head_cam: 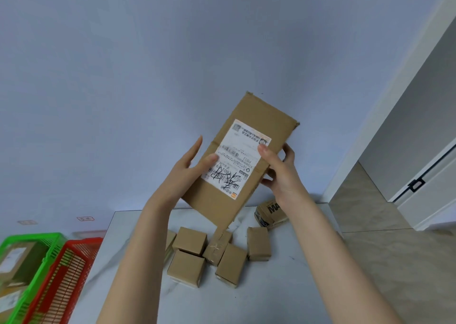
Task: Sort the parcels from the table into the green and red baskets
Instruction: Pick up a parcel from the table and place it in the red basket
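Flat cardboard parcel (267,116) is held up in the air above the table (283,286), tilted, label (237,158) facing cam. Right hand (281,173) grips the right edge, thumb on front, fingers curled behind. Left hand (190,173) holds the left edge in the thumb crook, thumb flat on the label, fingers straight.

Handling, my read: thin, stiff, prob light; corners scuffed, so the board will bend if squeezed mid-panel. Hold by the long edges, not the label, which looks slick. Green basket (32,236) and red basket (84,241) sit low left, well apart from the parcel. Small boxes (189,240) are left on the table.
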